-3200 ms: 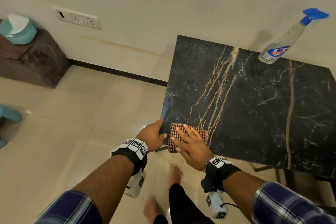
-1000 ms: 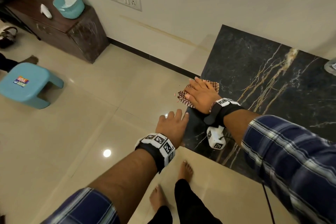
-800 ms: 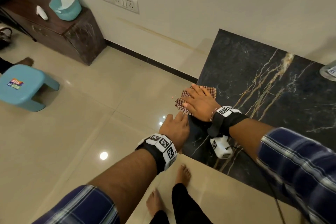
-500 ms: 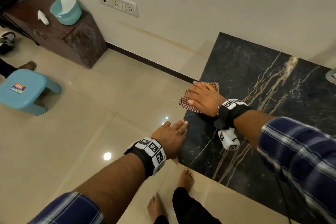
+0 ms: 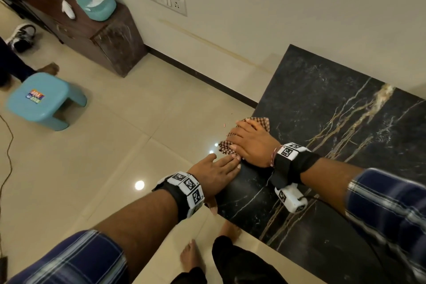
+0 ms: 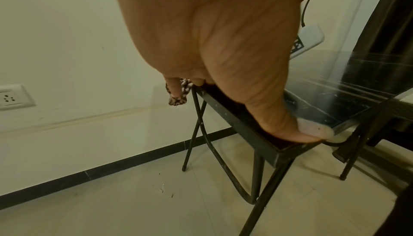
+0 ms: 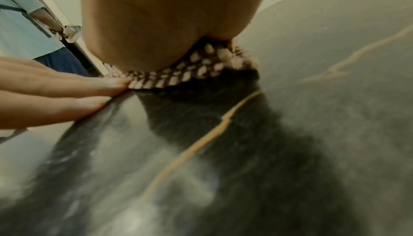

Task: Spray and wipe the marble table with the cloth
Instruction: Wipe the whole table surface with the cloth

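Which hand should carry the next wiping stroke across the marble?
Right. The right hand already lies flat on the checked cloth at the marble table's left edge, so it can sweep inward. The left hand only rests with straight fingers on that edge, likely steadying the table.

The right hand (image 5: 250, 143) has slid the cloth (image 5: 227, 147) from the bench's (image 5: 322, 108) near corner along its left edge, and the left hand (image 5: 214, 170) followed.
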